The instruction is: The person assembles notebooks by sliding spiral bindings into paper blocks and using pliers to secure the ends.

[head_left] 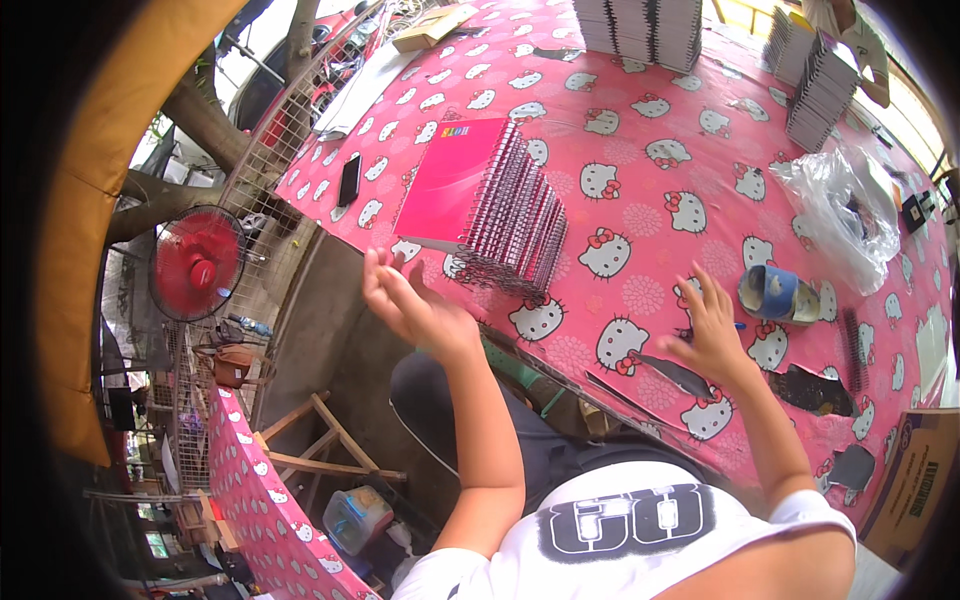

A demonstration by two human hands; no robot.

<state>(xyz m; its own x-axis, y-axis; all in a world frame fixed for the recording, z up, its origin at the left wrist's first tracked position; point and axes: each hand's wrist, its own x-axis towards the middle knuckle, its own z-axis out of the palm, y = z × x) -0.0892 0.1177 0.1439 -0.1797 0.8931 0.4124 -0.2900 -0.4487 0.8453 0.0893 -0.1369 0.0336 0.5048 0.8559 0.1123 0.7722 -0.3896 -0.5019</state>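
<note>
A stack of spiral notebooks [450, 185] with bright pink covers stands near the left edge of the table, its wire bindings facing right. Just off the near left corner of that stack, my left hand [420, 310] is raised at the table edge, fingers parted and nothing in them. My right hand [715, 335] hovers over or rests on the tablecloth, fingers spread and holding nothing; whether it touches the cloth I cannot tell. Beside it is a dark torn patch [680, 375] in the cloth. A blue tape roll or cup-like item [770, 290] lies to its right.
The pink tablecloth [640, 240] has white cat faces. A black phone [349, 180] lies at the left edge. More notebook stacks [640, 30] [822, 90] stand at the back, near another person [860, 45]. Right are a clear plastic bag [845, 215] and cardboard box [915, 490]; left, a red fan [200, 265].
</note>
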